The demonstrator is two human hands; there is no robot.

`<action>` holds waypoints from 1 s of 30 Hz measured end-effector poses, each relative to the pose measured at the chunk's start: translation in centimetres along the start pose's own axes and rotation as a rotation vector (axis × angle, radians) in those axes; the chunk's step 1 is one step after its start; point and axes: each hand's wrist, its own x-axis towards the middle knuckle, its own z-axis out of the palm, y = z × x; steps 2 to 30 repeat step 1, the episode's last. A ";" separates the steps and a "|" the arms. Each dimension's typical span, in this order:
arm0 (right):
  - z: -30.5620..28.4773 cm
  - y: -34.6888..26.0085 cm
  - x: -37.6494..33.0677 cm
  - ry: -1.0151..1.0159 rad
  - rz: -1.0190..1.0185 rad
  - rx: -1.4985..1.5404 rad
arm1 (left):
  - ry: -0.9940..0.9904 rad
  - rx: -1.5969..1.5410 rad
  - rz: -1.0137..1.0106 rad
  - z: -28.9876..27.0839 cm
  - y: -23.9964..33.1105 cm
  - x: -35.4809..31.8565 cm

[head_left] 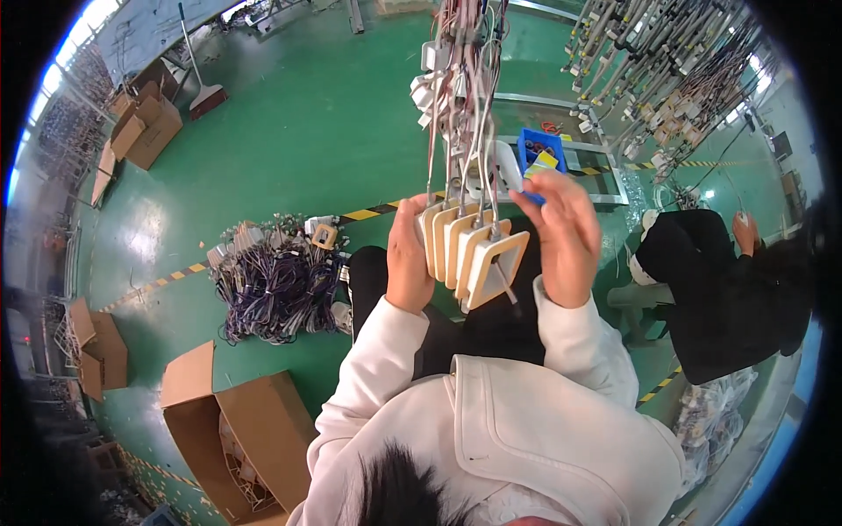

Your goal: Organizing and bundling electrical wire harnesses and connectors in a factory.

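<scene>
A row of several white square plastic housings with tan rims (500, 263) hangs in front of me on grey and reddish cables (474, 131). My left hand (408, 259) grips the left side of the row, with its fingers partly hidden behind the housings. A short pale stub (507, 285) sticks out of the front housing. Just right of the row, my right hand (566, 232) is raised, thumb and fingers curled but apart. Something blue shows between those fingertips; I cannot tell whether it is touched or lies behind. More white connectors (427, 92) dangle higher in the cable bunch.
A pile of dark cable bundles (276, 294) lies on the green floor to the left. An open cardboard box (263, 438) stands near left. Beyond the hands sits a blue bin (531, 140). Hanging cables (649, 53) fill the far right, and a seated person (719, 289) works there.
</scene>
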 end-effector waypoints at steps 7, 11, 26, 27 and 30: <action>-0.9 0.2 -0.6 -0.093 -0.099 -0.144 | -0.030 0.026 -0.040 -0.1 0.2 0.0; -0.9 0.2 -0.6 -0.093 -0.099 -0.144 | -0.030 0.026 -0.040 -0.1 0.2 0.0; -0.9 0.2 -0.6 -0.093 -0.099 -0.144 | -0.030 0.026 -0.040 -0.1 0.2 0.0; -0.9 0.2 -0.6 -0.093 -0.099 -0.144 | -0.030 0.026 -0.040 -0.1 0.2 0.0; -0.9 0.2 -0.6 -0.093 -0.099 -0.144 | -0.030 0.026 -0.040 -0.1 0.2 0.0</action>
